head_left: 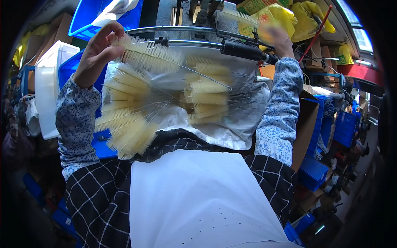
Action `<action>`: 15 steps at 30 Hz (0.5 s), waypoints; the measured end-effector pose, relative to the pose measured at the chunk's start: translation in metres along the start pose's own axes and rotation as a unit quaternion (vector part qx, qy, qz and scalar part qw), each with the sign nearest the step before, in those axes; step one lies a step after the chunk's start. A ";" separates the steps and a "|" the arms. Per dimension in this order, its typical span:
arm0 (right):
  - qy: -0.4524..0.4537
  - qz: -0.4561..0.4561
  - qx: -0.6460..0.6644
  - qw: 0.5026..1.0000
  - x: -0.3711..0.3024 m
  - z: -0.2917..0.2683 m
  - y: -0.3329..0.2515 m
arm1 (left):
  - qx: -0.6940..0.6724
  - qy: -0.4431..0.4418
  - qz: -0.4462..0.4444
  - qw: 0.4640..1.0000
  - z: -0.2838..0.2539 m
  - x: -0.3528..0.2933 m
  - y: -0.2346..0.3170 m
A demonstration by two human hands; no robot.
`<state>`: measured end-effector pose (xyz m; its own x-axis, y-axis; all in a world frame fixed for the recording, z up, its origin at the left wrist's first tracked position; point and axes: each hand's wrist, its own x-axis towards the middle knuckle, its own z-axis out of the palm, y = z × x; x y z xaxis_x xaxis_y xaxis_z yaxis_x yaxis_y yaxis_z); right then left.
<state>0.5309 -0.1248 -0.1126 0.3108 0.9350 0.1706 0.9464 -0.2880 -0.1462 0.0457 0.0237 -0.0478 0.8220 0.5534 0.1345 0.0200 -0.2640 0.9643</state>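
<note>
My left hand [101, 51] is closed on the bristled end of a cream bottle brush [155, 58]. Its twisted wire stem slants down to the right and ends in a small loop. At the upper right my right hand [275, 35] is smeared by motion, so its fingers are unclear. Another bristle brush [237, 17] reaches to that hand from the left, beside the machine. Below lie two piles of similar brushes, a fanned left pile [128, 111] and a stacked right pile [209, 93], on a white plastic sheet [235, 138].
A metal machine with rods and a black cylinder [242, 49] spans the far side. Blue bins [80, 20] and a white tub [51, 89] stand at left. Yellow bags [310, 16] lie at the far right, near a red rod [316, 33]. A cardboard box [306, 128] stands right.
</note>
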 end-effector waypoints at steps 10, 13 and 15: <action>-0.184 -0.121 0.423 0.879 -0.080 -0.044 -0.186 | -0.190 -0.055 0.006 0.980 0.102 0.042 -0.014; -0.147 -0.119 0.435 0.880 -0.074 -0.019 -0.202 | -0.211 -0.035 -0.067 0.975 0.093 0.028 -0.005; 0.020 -0.134 0.323 0.937 -0.054 -0.003 -0.183 | 0.006 -0.055 -0.101 0.993 0.068 0.008 -0.020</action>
<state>0.3416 -0.1231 -0.0919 0.0848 0.9437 0.3198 0.7444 0.1534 -0.6499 0.0907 -0.0202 -0.0813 0.8574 0.5073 -0.0870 0.1963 -0.1661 0.9664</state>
